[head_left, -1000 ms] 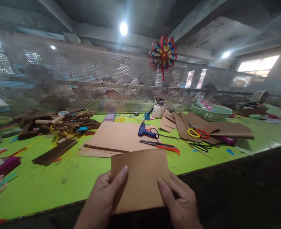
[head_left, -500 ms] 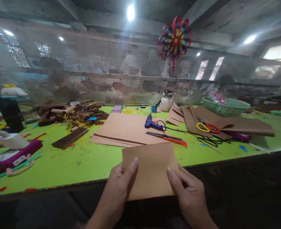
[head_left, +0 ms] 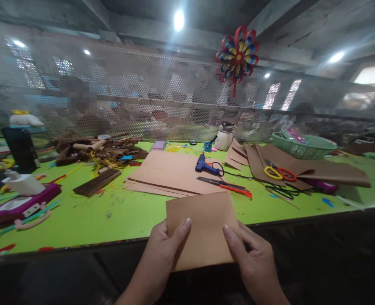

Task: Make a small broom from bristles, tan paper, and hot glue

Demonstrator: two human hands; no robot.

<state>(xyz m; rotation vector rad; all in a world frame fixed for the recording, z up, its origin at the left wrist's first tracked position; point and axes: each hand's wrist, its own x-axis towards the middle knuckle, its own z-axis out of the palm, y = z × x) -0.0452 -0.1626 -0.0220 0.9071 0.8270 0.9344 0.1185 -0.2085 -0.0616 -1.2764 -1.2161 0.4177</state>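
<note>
A piece of brown kraft paper is held up before me at the table's front edge. My left hand grips its left side, thumb on the face and fingers behind. On the right side my right hand pinches it the same way. Past its top edge lie larger brown paper sheets in a loose stack. A blue glue gun rests on that stack, and a cutter knife with an orange handle lies across its right edge.
On the green table, brown scraps pile up at left, near a purple power strip with a white plug. Red-and-yellow scissors lie on brown paper at right, before a green basket. A perforated metal screen stands behind.
The view has shifted slightly, so the table and its things sit a little further right. My left thumb has slid slightly inward on the paper; both hands still hold it.
</note>
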